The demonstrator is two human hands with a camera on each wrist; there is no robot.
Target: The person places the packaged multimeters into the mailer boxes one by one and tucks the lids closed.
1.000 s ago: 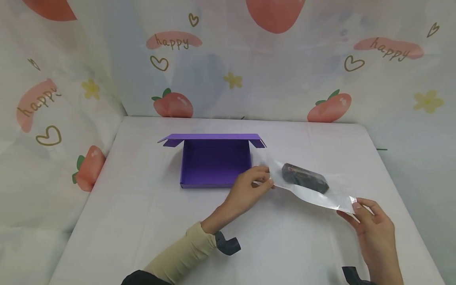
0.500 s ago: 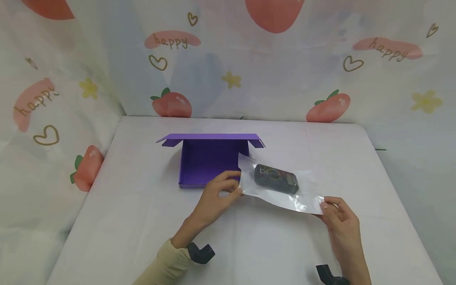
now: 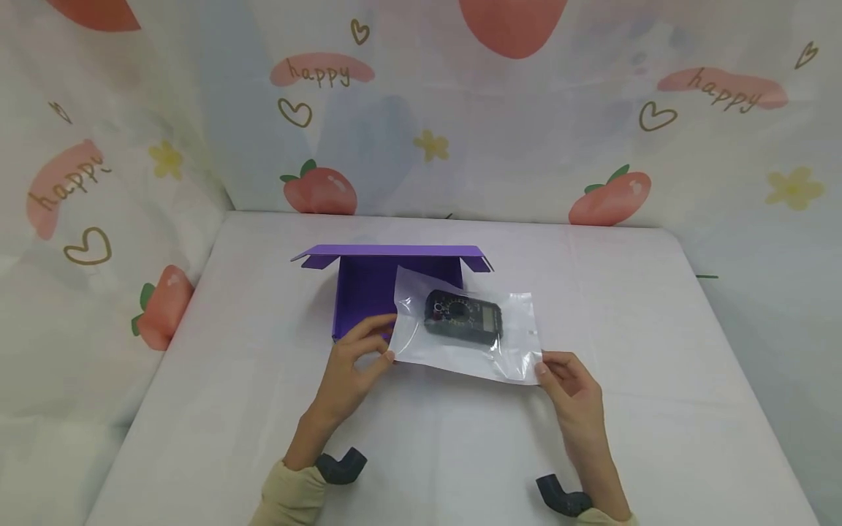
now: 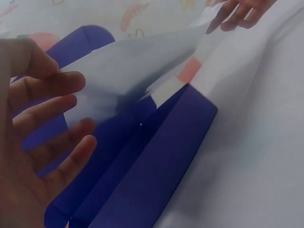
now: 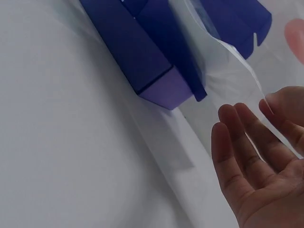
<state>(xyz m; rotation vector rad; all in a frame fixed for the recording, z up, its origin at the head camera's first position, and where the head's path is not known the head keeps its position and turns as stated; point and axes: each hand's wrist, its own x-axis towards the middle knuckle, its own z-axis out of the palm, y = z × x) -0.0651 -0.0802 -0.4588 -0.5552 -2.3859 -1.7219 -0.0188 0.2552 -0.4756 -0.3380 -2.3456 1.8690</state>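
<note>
A black multimeter (image 3: 463, 317) with a dial and a small display lies inside a clear-fronted plastic bag (image 3: 520, 343). My left hand (image 3: 355, 365) pinches the bag's left edge between thumb and forefinger. At the lower right corner of the bag, my right hand (image 3: 574, 394) pinches it the same way. The bag is held up in front of and above an open purple box (image 3: 362, 292), covering much of its inside. In the left wrist view, the other fingers of the left hand (image 4: 52, 128) are spread beside the box. The right wrist view shows the bag's edge above the box (image 5: 133, 52).
The box's raised lid (image 3: 395, 251) stands at the back with side flaps out. A white cloth (image 3: 658, 438) covers the table. Patterned curtains (image 3: 513, 146) hang behind and to the left. A dark wrist mount (image 3: 342, 466) juts from each wrist.
Both hands have carried the bagged multimeter leftward, from the right side of the box to over its front. The bag has turned so the multimeter's face shows more clearly.
</note>
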